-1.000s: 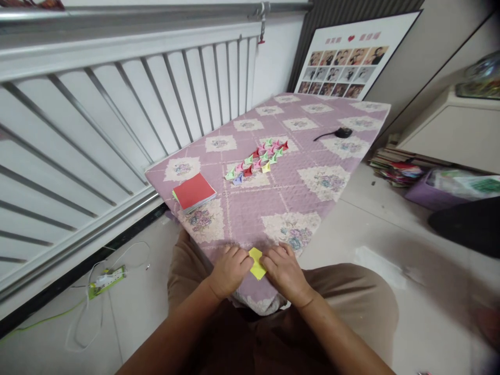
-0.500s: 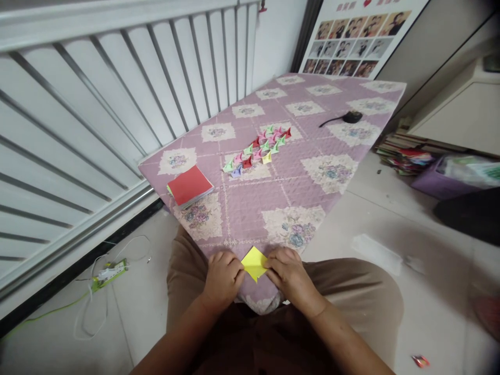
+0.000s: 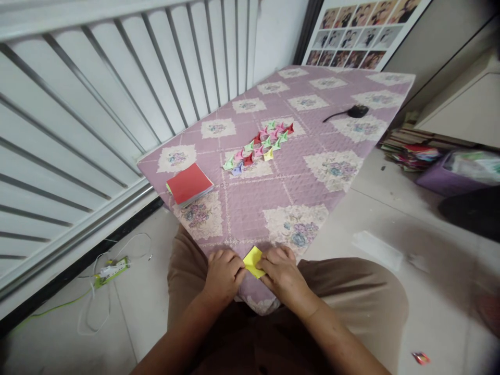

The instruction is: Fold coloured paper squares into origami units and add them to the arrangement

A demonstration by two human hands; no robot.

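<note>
At the near end of the tablecloth (image 3: pixel 255 200), the yellow paper (image 3: pixel 252 259) is pinched by the left hand (image 3: pixel 224 272); its right corner, barer a moment ago, is now covered by the gripping right hand (image 3: pixel 283 272).

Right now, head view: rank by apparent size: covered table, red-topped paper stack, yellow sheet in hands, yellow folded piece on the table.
Largest to smallest:
1. Covered table
2. Red-topped paper stack
3. Yellow sheet, partly covered by left hand and right hand
4. Yellow folded piece, farther from the camera
</note>
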